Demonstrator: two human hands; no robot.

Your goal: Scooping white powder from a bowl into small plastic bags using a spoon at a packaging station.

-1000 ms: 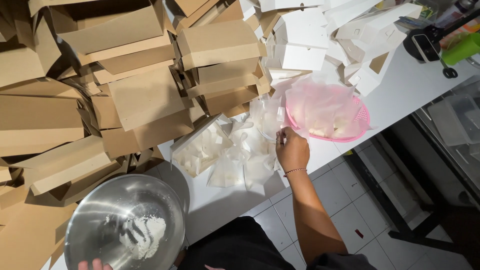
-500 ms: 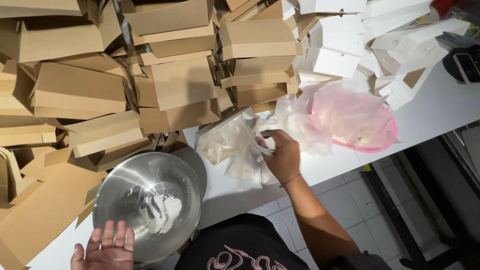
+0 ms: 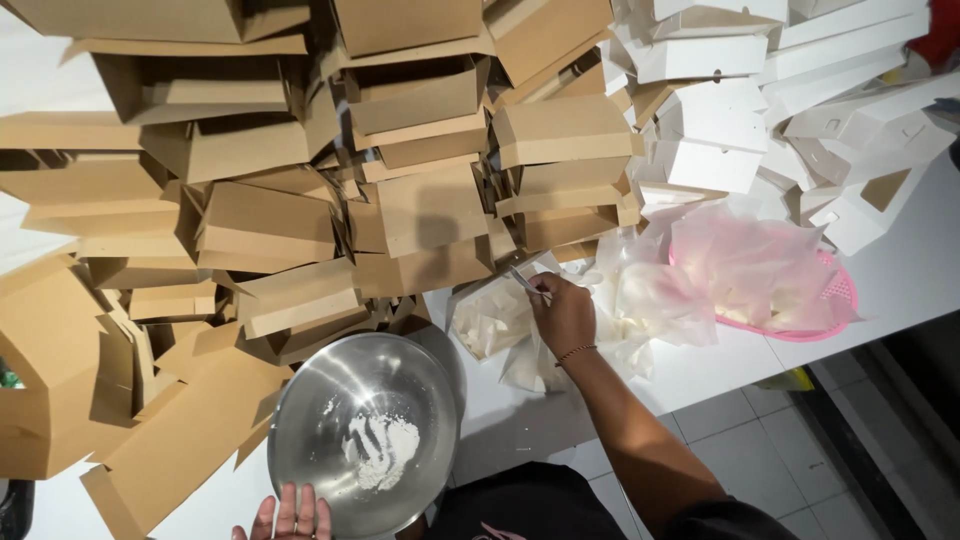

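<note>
Head view: right hand point(image 3: 563, 315) pinches a seemingly thin utensil point(image 3: 527, 285), pointing up-left.

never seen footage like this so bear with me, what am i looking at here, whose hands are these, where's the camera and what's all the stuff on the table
There is no machine here: a person works with two bare hands, and the single camera sits on that person's head, looking straight down. That is why you see the arms reaching out from the bottom edge.

The white table is crowded. A big heap of folded brown cardboard boxes fills the left and middle, and white boxes are piled at the top right. Near the person stands a round metal bowl with a little white powder in it. To the right sits a pink basket holding thin clear plastic bags.

The right hand pinches one of the loose plastic bags lying beside the bowl. The left hand shows only its fingers, at the bowl's near rim.
</note>
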